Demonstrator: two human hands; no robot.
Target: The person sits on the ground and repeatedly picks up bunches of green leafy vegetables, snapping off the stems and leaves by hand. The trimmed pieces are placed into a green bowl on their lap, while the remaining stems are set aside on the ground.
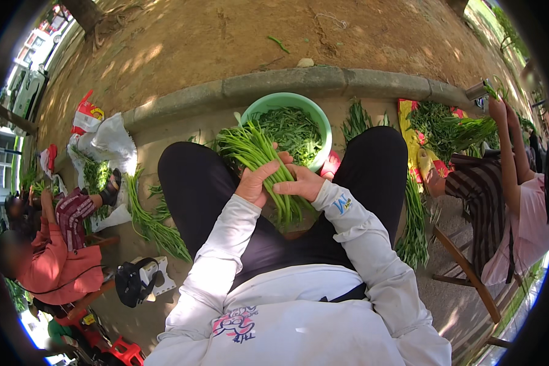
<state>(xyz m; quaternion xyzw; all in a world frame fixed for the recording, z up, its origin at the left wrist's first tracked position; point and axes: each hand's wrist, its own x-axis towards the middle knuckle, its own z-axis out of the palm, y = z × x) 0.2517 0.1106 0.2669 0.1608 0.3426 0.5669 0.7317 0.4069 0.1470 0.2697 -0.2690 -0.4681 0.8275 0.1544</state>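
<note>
Between my knees, both hands are wrapped round a thick bunch of long green stems, which look like water spinach. My left hand grips it from the left, its fingers partly hidden. From the right, my right hand closes on the bunch with the thumb laid across the stems. The bunch slants from upper left to lower right, and its lower end hangs over my lap. Just beyond my hands stands a light green plastic basin with loose green leaves inside. The bunch overlaps the basin's left rim.
A stone curb runs behind the basin, with bare soil beyond. Long greens lie left of my leg, more greens to the right. A person in red sits at left beside a white sack; another, at right, holds greens near a yellow-red sack.
</note>
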